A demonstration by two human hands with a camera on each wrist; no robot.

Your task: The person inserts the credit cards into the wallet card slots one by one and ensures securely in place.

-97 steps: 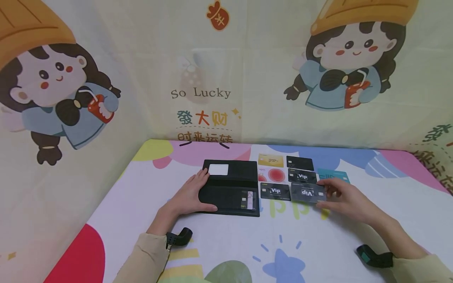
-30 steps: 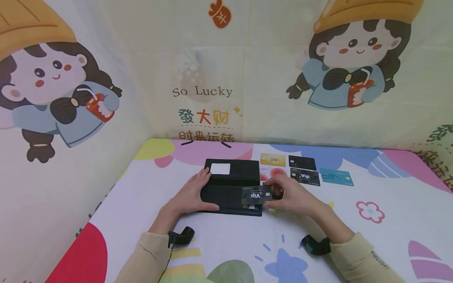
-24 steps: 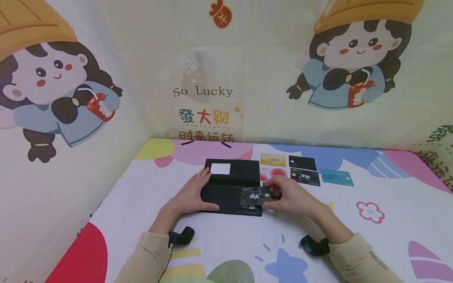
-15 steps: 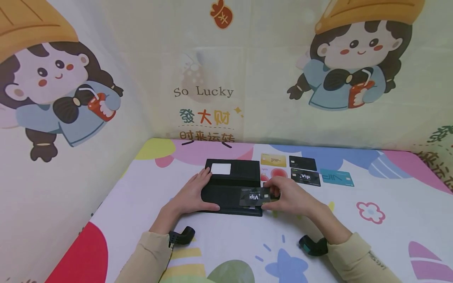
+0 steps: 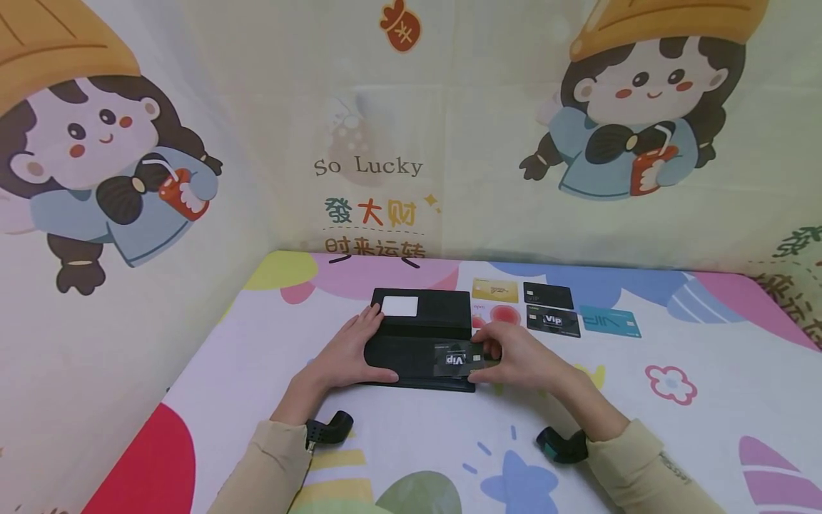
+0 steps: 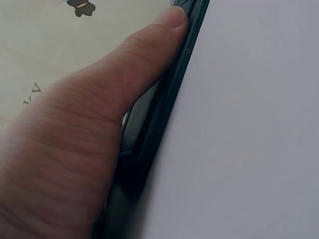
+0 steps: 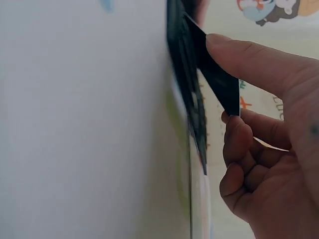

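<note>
A black wallet (image 5: 420, 335) lies open on the table, a white card (image 5: 399, 306) showing in its far flap. My left hand (image 5: 359, 350) presses flat on the wallet's left part; its thumb (image 6: 149, 59) lies along the wallet's front edge (image 6: 164, 114). My right hand (image 5: 491, 350) pinches a black VIP card (image 5: 457, 359) by its right end. The card lies low over the wallet's near right part. In the right wrist view the card (image 7: 214, 74) tilts against the wallet (image 7: 182, 74), thumb on top, fingers curled beneath.
Right of the wallet, several cards lie on the patterned tablecloth: gold (image 5: 495, 290), black (image 5: 547, 295), red and white (image 5: 494, 314), a black VIP card (image 5: 553, 320) and teal (image 5: 610, 321). Cartoon cloth walls (image 5: 193, 178) close the table at back and left.
My right hand lifted a VIP card from the row of cards and carried it left to the wallet, then lowered it and slid it a little further left. The left hand stayed still.
</note>
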